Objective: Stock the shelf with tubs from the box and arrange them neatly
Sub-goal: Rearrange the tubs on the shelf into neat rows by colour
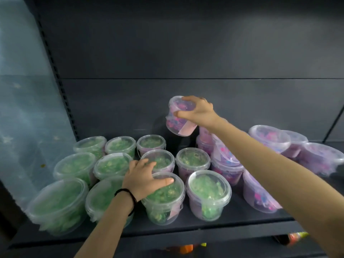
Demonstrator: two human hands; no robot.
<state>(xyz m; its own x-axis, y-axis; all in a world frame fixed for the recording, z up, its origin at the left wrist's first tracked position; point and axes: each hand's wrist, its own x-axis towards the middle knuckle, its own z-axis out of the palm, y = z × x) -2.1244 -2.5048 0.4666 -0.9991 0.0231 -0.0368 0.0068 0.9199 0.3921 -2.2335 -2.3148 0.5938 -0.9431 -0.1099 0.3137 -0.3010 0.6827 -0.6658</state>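
**While one tub hangs in the air, the shelf is already well filled**

Though the box itself is out of view, so what remains in it cannot be told, the shelf (186, 229) already holds a good stock. On its left half the green tubs (119, 164) stand upright in rough rows, lids on, close beside one another. On its right half the pink tubs (270, 136) are a looser lot: some stacked, some leaning, not in line.

The right grip (197, 112) is closed round the lid rim of one pink tub (176, 125), fingers and thumb curled over it from above. This tub is tilted and held clear of the shelf, above the gap at the back between the green group and the pink.

The left grip (145, 177) lies spread on the lid of a front green tub (163, 203), fingers loosely out, holding nothing; it seems to be steadying or nudging that tub.

By my reading the green side is nearly finished. What is left is to set down the raised tub, straighten the pink side into rows, and empty whatever the box may yet contain.
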